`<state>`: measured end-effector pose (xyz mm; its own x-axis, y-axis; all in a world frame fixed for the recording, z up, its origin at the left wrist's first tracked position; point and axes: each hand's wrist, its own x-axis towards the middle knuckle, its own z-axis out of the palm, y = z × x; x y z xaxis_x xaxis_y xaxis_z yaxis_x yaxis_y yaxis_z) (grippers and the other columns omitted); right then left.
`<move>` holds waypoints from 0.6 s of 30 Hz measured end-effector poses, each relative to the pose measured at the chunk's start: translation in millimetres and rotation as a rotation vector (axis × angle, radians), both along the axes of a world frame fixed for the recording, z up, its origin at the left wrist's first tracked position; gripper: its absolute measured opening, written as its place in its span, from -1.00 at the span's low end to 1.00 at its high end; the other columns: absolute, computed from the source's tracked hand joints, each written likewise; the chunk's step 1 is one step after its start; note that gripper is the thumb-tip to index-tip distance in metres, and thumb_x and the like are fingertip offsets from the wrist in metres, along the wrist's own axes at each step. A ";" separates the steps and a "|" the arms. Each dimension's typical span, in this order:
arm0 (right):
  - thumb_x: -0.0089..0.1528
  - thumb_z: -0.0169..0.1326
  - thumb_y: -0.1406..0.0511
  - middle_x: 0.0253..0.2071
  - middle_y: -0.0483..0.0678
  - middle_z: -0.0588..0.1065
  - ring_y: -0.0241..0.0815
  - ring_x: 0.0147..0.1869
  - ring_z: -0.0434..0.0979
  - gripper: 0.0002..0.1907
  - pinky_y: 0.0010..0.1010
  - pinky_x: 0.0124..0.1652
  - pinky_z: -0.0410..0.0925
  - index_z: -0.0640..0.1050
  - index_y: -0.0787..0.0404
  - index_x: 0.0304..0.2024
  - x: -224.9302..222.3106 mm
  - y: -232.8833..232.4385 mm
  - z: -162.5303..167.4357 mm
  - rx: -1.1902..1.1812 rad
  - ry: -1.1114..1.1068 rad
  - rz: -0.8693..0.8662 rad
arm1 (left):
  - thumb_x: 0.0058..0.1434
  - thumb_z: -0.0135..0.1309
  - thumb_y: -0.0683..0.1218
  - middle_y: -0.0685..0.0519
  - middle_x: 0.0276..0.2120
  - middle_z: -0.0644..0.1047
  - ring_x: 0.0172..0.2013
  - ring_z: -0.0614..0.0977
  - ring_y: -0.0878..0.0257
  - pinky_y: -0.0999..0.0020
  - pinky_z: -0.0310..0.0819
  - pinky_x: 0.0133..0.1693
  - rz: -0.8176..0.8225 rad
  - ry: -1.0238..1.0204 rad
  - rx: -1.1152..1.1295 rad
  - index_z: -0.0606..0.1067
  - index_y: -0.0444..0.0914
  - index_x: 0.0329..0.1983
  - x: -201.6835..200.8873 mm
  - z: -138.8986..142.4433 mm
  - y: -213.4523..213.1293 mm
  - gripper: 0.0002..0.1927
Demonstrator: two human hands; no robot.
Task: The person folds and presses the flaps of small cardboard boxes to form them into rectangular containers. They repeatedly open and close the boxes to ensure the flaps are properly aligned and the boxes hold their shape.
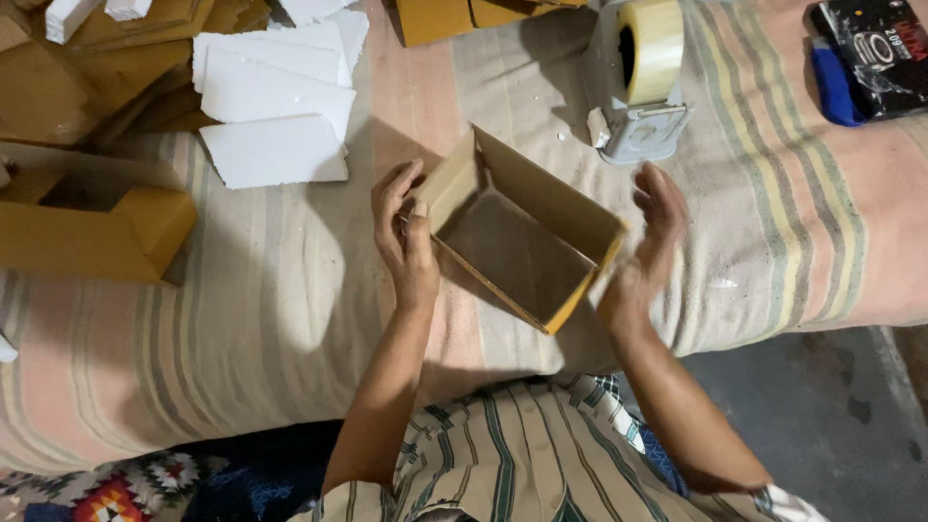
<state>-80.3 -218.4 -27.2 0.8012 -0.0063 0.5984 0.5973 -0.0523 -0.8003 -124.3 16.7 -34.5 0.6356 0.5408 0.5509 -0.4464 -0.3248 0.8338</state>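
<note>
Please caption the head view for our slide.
Left hand grips an open cardboard box on a striped cloth; right hand open beside it.

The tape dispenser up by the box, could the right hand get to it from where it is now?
Probably yes. The right hand is open beside the small cardboard box, and the tape dispenser sits just beyond it on the striped cloth, with nothing lying between them. The left hand grips the box's other side.

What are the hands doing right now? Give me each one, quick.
Left hand: gripping the left wall of the open cardboard box.
Right hand: open, blurred, beside the box's right side; contact cannot be told.
</note>
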 end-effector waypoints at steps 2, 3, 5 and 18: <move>0.15 0.03 -0.38 0.54 0.13 0.06 0.12 0.64 0.11 0.19 -0.02 0.51 0.08 0.04 0.12 0.58 -25.2 -5.2 -5.1 -0.200 -0.229 0.003 | 0.40 -0.11 -0.04 -0.10 0.21 0.49 0.25 0.52 0.09 0.15 0.45 0.31 0.067 -0.006 0.074 0.48 -0.31 0.23 -1.6 -4.8 0.5 -0.58; 0.07 0.10 -0.38 0.58 0.13 -0.03 0.18 0.68 0.01 0.29 0.04 0.56 0.02 -0.06 0.08 0.61 -31.8 -5.0 -10.1 -0.296 -0.343 0.005 | 0.42 -0.11 -0.03 -0.11 0.22 0.49 0.26 0.52 0.09 0.14 0.42 0.32 0.061 -0.011 0.041 0.47 -0.33 0.24 -2.0 -6.8 0.9 -0.57; 0.08 0.17 -0.37 0.63 0.19 -0.15 0.21 0.69 -0.07 0.38 0.00 0.59 0.03 -0.21 0.06 0.63 -35.3 -0.7 -21.8 -0.338 -0.290 0.051 | 0.45 -0.12 -0.01 -0.13 0.23 0.50 0.27 0.51 0.07 0.13 0.36 0.35 0.037 -0.015 -0.038 0.45 -0.36 0.27 -2.3 -9.4 -1.3 -0.55; 0.16 0.22 0.00 0.39 0.36 0.26 0.16 0.45 0.34 0.14 -0.06 0.34 0.28 -0.12 0.27 0.53 126.2 57.0 16.2 -0.431 0.467 0.480 | 0.40 0.01 0.04 0.00 0.31 0.38 0.25 0.48 0.12 0.21 0.56 0.06 0.252 0.032 -0.032 0.46 -0.24 0.21 -14.0 -4.4 -17.0 -0.60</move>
